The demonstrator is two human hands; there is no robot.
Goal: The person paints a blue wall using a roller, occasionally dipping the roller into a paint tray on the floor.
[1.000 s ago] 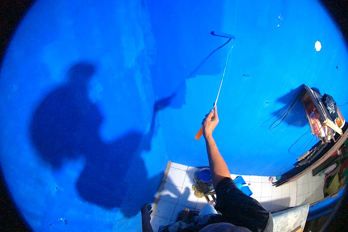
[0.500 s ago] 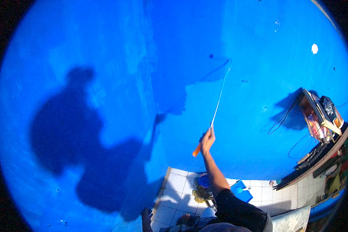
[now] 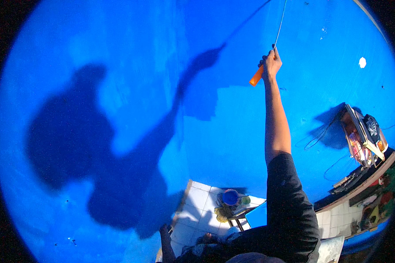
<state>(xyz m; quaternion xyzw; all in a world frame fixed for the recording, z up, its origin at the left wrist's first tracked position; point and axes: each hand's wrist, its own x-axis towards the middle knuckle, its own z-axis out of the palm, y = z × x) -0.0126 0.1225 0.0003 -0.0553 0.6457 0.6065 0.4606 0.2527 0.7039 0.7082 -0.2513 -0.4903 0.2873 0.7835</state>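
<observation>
My right hand (image 3: 271, 62) is wrapped round the orange handle (image 3: 256, 76) of a paint roller, high in front of the blue wall (image 3: 232, 144). Its thin metal rod (image 3: 280, 24) rises to the top edge of the picture, where the roller head is out of sight. A patch of darker blue (image 3: 219, 26) covers the upper wall beside the corner. My left hand (image 3: 164, 231) is low at the lower middle, dark and near the left wall; its fingers are too shadowed to read. My shadow falls large across the left wall.
A cluttered shelf (image 3: 353, 142) with loose cables hangs on the right wall, above a long dark ledge (image 3: 351, 184). A bucket of blue paint (image 3: 230, 197) and a stool (image 3: 236, 222) stand on the white tiled floor (image 3: 197, 197), beside a blue tray (image 3: 255, 215) partly behind my arm.
The roller first dropped slightly, then rose sharply with my right hand, which is now far higher and further right. The roller head has left the picture at the top.
</observation>
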